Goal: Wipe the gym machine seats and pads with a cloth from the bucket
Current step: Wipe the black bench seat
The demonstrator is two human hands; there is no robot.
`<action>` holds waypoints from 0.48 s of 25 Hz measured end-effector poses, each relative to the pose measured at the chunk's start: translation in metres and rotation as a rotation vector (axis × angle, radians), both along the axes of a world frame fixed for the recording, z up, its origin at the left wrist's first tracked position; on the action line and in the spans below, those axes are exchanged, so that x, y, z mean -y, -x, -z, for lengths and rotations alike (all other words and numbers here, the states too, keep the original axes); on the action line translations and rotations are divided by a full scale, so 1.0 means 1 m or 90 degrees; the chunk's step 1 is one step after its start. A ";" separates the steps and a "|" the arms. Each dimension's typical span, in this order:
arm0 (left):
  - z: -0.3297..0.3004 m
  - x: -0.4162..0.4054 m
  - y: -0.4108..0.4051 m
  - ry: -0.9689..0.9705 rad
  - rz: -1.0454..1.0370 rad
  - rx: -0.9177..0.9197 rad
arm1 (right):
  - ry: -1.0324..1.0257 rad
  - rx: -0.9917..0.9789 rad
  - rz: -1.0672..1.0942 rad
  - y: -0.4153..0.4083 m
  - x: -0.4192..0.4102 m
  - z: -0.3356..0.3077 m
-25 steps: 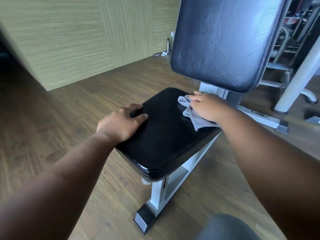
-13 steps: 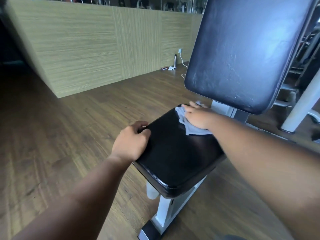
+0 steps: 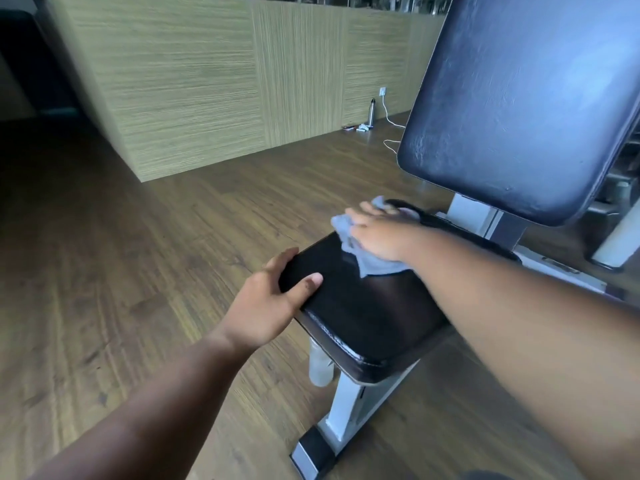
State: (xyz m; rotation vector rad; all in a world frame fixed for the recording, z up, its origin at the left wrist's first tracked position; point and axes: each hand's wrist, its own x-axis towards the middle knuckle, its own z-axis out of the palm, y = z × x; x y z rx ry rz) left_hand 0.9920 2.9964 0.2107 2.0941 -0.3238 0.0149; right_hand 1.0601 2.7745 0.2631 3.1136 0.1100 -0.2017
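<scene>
A black padded seat [image 3: 363, 320] sits on a white frame in the middle of the view, with a tall dark back pad [image 3: 519, 109] standing upright behind it. My right hand [image 3: 379, 233] presses a crumpled grey cloth [image 3: 367, 261] flat onto the far left part of the seat, fingers spread over it. My left hand [image 3: 273, 303] grips the seat's near left corner, thumb on top and fingers curled round the edge. No bucket is in view.
Wooden floor lies all round the bench. A pale panelled wall [image 3: 207, 81] runs along the back, with a metal bottle [image 3: 371, 112], a white cable and small items at its foot. More white machine frames [image 3: 620, 237] stand at the right.
My right hand has slid the cloth across the seat toward its far left edge. My left hand stays on the near corner. The camera has lifted and shifted left.
</scene>
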 end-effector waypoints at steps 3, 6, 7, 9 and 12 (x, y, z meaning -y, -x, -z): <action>0.004 -0.005 0.001 0.038 0.030 -0.007 | -0.099 0.014 -0.198 0.052 -0.025 0.017; 0.002 -0.014 -0.001 0.007 0.077 -0.040 | -0.228 -0.011 -0.186 0.092 0.009 0.013; -0.002 -0.016 -0.002 -0.004 0.081 -0.054 | -0.255 -0.024 -0.144 0.090 0.015 0.010; -0.012 -0.012 -0.002 -0.009 0.046 -0.068 | -0.359 -0.006 -0.085 0.079 0.009 0.005; -0.032 0.006 0.011 -0.123 -0.069 0.130 | -0.735 0.013 -0.066 0.071 0.001 -0.005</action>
